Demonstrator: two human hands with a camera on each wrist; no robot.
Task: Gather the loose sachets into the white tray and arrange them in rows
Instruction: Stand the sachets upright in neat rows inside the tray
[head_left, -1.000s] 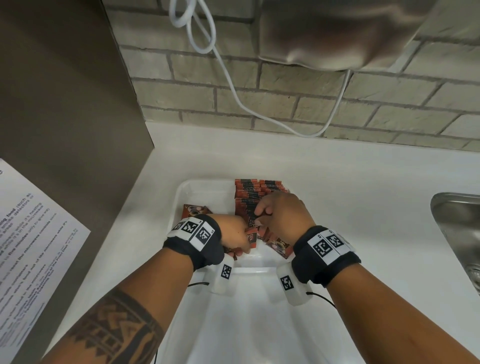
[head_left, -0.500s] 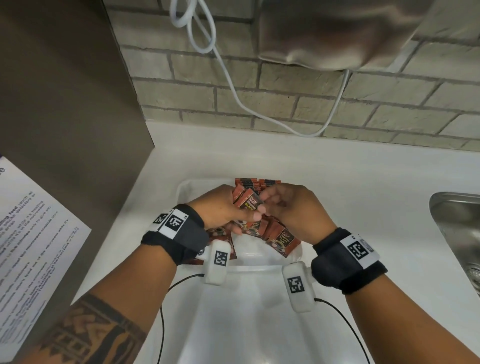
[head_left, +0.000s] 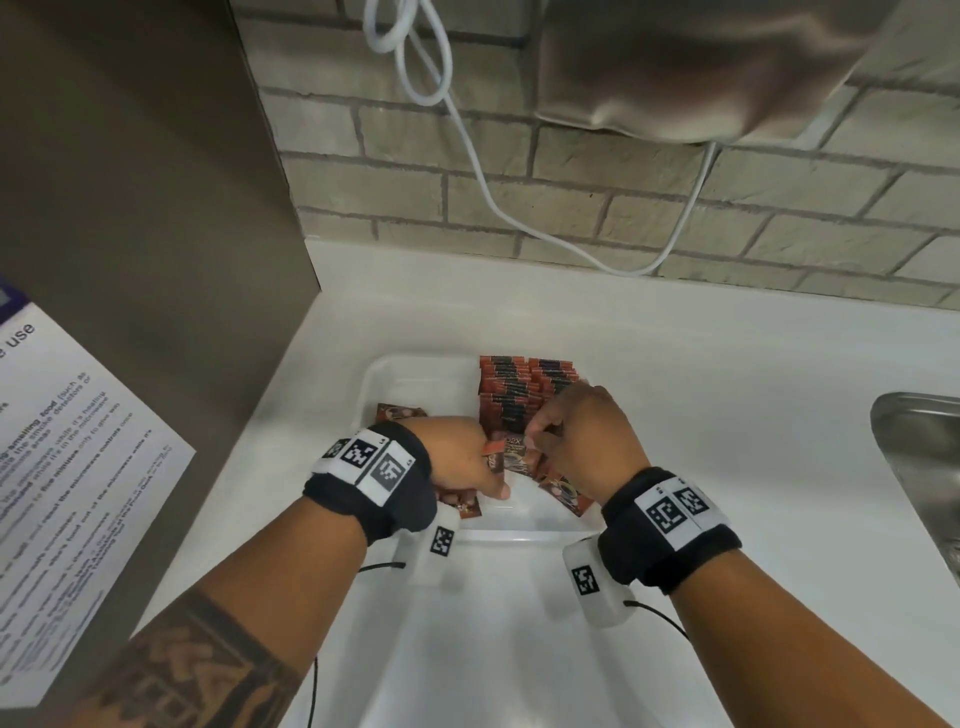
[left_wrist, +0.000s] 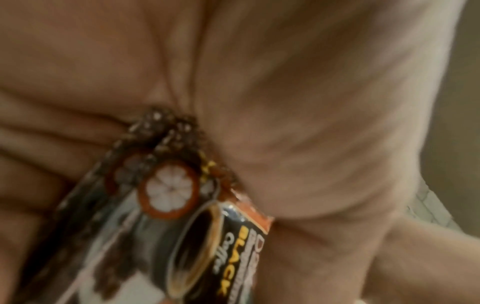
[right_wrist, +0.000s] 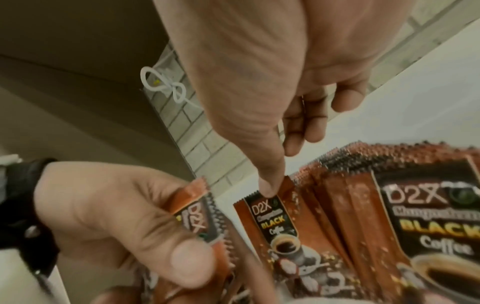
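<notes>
- I see the left hand (head_left: 457, 462) clenched on a small bunch of sachets (right_wrist: 197, 214), thumb pressing them against the fingers; the printed "D2X" ends stick up out of the fist, long axis running up and away from the palm.
- Right hand (head_left: 576, 436) pinches one sachet (right_wrist: 272, 222) by its top serrated edge; it stands upright, long axis vertical, "D2X" end up, just beside the standing rows.
- White tray (head_left: 410, 374) on the counter (head_left: 727, 395): two rows of sachets (head_left: 519, 389) packed on edge against the far right corner.
- A few loose sachets (head_left: 566, 493) lie flat on the tray floor near the front, one more (head_left: 400, 413) flat behind the left wrist.
- Steel sink (head_left: 919, 467) sits well apart on the right.
</notes>
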